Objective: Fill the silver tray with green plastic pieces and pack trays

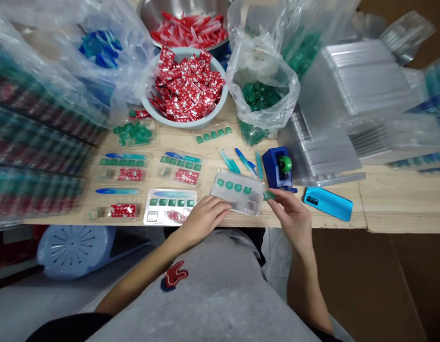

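Your right hand (294, 216) pinches a green square (268, 195); your left hand (205, 217), grip unclear, touches the clear blister tray (235, 203), where a nudge could unseat four seated squares (238, 187).

the clear plastic tray (237, 198) is shallow, thin and roughly rectangular, close to the front edge of the wooden table (384, 194). it sits askew, its long sides slanting down to the right; whether it lies quite flat is hard to tell. part of its lower left is covered. four small green squares (238, 187) stand in a spaced row across its upper half, following the same slant. a loose green piece (268, 195) is held right by the tray's right edge; whether they touch cannot be told.
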Motion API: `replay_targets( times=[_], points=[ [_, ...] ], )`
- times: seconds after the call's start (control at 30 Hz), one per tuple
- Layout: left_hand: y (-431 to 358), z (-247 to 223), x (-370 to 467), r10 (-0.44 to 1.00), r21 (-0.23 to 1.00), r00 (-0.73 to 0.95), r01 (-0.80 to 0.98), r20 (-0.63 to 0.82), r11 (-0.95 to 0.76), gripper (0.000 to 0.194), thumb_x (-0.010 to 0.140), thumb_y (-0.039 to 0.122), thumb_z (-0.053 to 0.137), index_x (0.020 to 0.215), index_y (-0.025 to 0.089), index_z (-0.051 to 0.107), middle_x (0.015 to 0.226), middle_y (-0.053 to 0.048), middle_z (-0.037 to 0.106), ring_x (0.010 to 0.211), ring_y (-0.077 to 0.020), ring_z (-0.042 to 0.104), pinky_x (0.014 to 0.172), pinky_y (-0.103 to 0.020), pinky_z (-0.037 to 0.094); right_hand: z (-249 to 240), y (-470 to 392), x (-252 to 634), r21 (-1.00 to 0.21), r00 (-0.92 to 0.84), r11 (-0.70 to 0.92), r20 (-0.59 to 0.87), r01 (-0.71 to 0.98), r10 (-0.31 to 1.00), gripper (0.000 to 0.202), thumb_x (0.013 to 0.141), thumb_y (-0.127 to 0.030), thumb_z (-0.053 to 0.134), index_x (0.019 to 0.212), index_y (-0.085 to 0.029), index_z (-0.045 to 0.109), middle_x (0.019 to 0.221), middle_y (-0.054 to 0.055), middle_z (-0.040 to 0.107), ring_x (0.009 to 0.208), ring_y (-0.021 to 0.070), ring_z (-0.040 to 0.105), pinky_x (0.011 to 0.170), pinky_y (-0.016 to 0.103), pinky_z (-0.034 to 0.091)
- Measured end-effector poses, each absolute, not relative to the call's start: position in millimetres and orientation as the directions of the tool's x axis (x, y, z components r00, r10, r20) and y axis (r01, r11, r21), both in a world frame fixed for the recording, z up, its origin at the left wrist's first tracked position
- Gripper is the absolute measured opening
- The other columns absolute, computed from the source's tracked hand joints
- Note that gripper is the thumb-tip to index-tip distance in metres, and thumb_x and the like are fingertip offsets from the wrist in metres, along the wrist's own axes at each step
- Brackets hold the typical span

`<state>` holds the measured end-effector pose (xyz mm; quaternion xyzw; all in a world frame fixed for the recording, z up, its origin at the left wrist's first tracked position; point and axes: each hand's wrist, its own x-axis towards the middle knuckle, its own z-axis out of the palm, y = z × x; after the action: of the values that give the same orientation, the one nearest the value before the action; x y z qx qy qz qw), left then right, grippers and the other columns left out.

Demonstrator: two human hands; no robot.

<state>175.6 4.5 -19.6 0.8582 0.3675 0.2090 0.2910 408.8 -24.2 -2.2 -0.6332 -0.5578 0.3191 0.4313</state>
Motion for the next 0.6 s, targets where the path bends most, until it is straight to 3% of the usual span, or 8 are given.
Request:
replay_targets(
  times=[0.1, 0.33, 0.6],
  points=[
    [11.1, -33.9, 180.0, 0.698, 0.556, 0.708, 0.541, 0.102, -0.630, 0.016, 0.094, 0.025, 0.051, 0.095, 0.017, 0.065, 0.089, -0.006, 0.065, 0.084, -0.0205, 0.059, 0.075, -0.034, 0.048, -11.7, -15.0, 426.5, -0.728, -0.023, 0.079, 0.087, 0.681, 0.996, 0.021, 0.088, -0.024, 0.057, 0.103, -0.022, 0.071, 0.097, 0.009, 0.069, 0.083, 0.0210, 0.067, 0.076, 0.038, 0.056],
    [26.0, -38.8, 187.3, 0.654, 0.541, 0.756, 0.560, -0.026, -0.627, 0.020, 0.095, 0.026, 0.049, 0.086, 0.017, 0.065, 0.083, -0.004, 0.062, 0.079, -0.0192, 0.058, 0.073, -0.031, 0.046, -27.5, 11.5, 418.7, -0.628, -0.257, 0.234, 0.055, 0.742, 0.965, 0.024, 0.088, -0.015, 0.055, 0.104, -0.021, 0.071, 0.099, 0.009, 0.069, 0.094, 0.0230, 0.066, 0.083, 0.036, 0.054],
    [35.2, -34.6, 190.9, 0.602, 0.554, 0.785, 0.571, -0.150, -0.606, 0.026, 0.097, 0.025, 0.045, 0.082, 0.015, 0.064, 0.084, -0.006, 0.063, 0.082, -0.0204, 0.057, 0.075, -0.031, 0.044, -42.8, 6.4, 416.1, -0.444, -0.288, 0.296, 0.087, 0.846, 0.954, 0.020, 0.089, -0.014, 0.056, 0.100, -0.016, 0.072, 0.094, 0.013, 0.071, 0.088, 0.0276, 0.063, 0.076, 0.039, 0.048]
  ],
)
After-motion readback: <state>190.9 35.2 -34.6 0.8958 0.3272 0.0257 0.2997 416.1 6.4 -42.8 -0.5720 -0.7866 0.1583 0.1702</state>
